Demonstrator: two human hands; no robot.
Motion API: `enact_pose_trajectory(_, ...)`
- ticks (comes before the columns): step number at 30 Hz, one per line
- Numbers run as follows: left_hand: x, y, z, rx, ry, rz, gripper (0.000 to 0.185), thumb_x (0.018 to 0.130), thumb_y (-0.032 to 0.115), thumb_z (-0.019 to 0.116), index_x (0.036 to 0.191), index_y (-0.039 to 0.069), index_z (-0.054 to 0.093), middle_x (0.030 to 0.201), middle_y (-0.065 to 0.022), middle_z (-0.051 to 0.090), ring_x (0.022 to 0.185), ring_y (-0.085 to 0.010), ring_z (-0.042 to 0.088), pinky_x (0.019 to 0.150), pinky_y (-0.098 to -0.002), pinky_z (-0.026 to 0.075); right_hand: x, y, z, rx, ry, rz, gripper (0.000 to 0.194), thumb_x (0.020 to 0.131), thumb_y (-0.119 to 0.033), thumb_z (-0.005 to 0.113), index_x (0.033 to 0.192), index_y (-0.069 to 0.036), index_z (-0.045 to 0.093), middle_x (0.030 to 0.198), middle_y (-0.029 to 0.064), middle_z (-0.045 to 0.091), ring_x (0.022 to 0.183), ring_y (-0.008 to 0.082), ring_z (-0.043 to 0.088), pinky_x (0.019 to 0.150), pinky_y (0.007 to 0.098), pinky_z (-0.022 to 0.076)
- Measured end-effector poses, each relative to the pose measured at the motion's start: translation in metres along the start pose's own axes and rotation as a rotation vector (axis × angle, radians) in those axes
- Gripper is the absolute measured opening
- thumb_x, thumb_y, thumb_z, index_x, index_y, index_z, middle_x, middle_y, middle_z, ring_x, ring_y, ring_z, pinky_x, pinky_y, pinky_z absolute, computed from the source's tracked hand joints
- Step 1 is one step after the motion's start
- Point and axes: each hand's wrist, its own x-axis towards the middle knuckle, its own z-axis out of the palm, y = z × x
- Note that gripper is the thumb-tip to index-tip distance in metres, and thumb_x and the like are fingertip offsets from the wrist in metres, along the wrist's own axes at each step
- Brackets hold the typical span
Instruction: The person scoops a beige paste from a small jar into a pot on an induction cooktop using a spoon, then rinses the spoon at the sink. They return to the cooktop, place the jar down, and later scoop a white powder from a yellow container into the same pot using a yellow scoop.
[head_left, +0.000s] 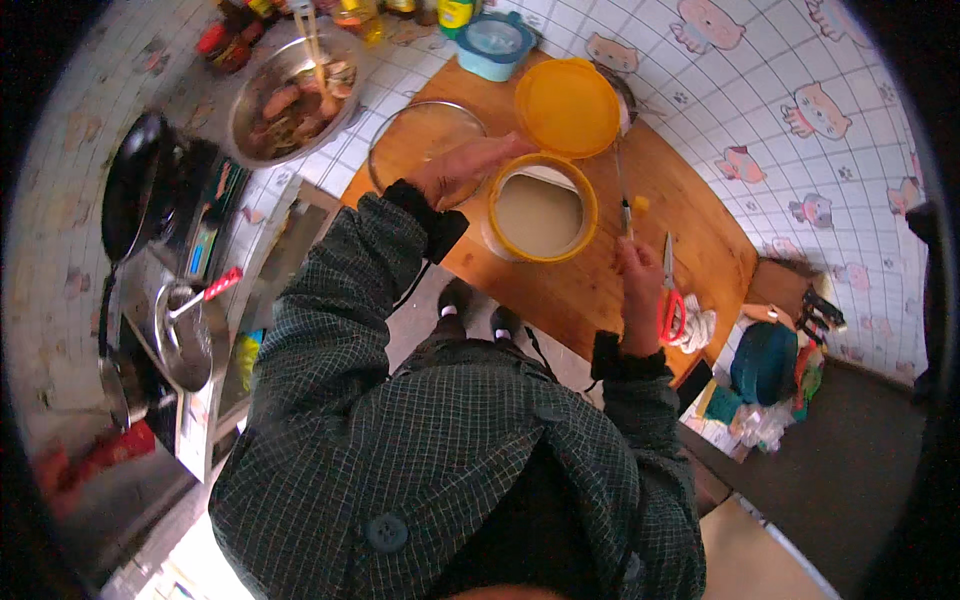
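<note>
My left hand (476, 163) reaches over a glass lid (427, 112) with a metal rim. Its fingertips lie where a round orange lid (568, 109) meets the orange rim of a round tub (590, 214); whether they grip is unclear. The tub stands uncovered, with something pale inside. To its right, my right hand (637, 274) holds the handle of a long, thin metal utensil (622, 180) pointing away from me; its exact kind is unclear. A small yellow piece (640, 204) lies beside the utensil. Red-handled scissors (670, 300) lie close to the right hand, next to a whitish cloth (697, 324).
A metal bowl (244, 139) of meat pieces with chopsticks (311, 41) stands at the upper left. Below it are a black pan (135, 187) and a metal pot (217, 330). A blue lidded box (495, 45) stands behind the wooden board (675, 187), beside the tiled-pattern wall.
</note>
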Motion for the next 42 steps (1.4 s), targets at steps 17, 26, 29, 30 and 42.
enact_pose_trajectory(17,0.018,0.024,0.029,-0.227,0.078,-0.454,0.039,0.098,0.024,0.051,0.128,0.000,0.052,0.123,-0.0089,0.059,0.107,-0.0172,0.059,0.092,-0.0312,0.048,-0.019,0.055,0.083,-0.140,0.013,0.023,0.029,0.090,-0.027,0.060,0.092,0.002,0.063,0.081,0.0175,0.064,0.072,0.0291,0.060,0.067,0.0392,0.0470)
enact_pose_trajectory(26,-0.016,-0.013,0.031,-0.471,0.085,-0.376,0.042,0.100,0.030,0.043,0.129,0.000,0.051,0.123,-0.0077,0.057,0.110,-0.0138,0.054,0.095,-0.0265,0.043,-0.010,0.078,0.076,-0.434,0.086,-0.157,0.030,0.088,-0.028,0.061,0.085,0.001,0.061,0.081,0.0202,0.063,0.075,0.0368,0.060,0.066,0.0444,0.0473)
enact_pose_trajectory(29,-0.020,-0.015,0.034,-0.312,0.127,-0.247,0.042,0.100,0.030,0.042,0.129,0.000,0.050,0.121,-0.0077,0.059,0.108,-0.0147,0.056,0.094,-0.0275,0.044,-0.016,0.047,0.070,-0.405,0.017,-0.053,0.031,0.087,-0.030,0.061,0.086,0.001,0.063,0.082,0.0206,0.064,0.077,0.0363,0.061,0.067,0.0438,0.0479)
enact_pose_trajectory(30,-0.019,-0.020,0.035,-0.397,0.127,-0.260,0.041,0.101,0.029,0.042,0.129,0.000,0.050,0.121,-0.0079,0.059,0.109,-0.0150,0.056,0.094,-0.0276,0.044,-0.020,0.039,0.069,-0.387,-0.016,0.015,0.032,0.087,-0.031,0.061,0.086,0.001,0.063,0.082,0.0208,0.064,0.077,0.0362,0.062,0.067,0.0436,0.0481)
enact_pose_trajectory(42,-0.041,-0.026,0.038,-0.030,0.085,-0.033,0.036,0.100,0.027,0.041,0.125,0.005,0.053,0.112,-0.0067,0.063,0.101,-0.0150,0.060,0.088,-0.0286,0.048,-0.032,0.034,0.073,-0.064,-0.026,0.048,0.027,0.093,-0.026,0.054,0.092,0.000,0.059,0.079,0.0104,0.059,0.073,0.0177,0.054,0.065,0.0340,0.0447)
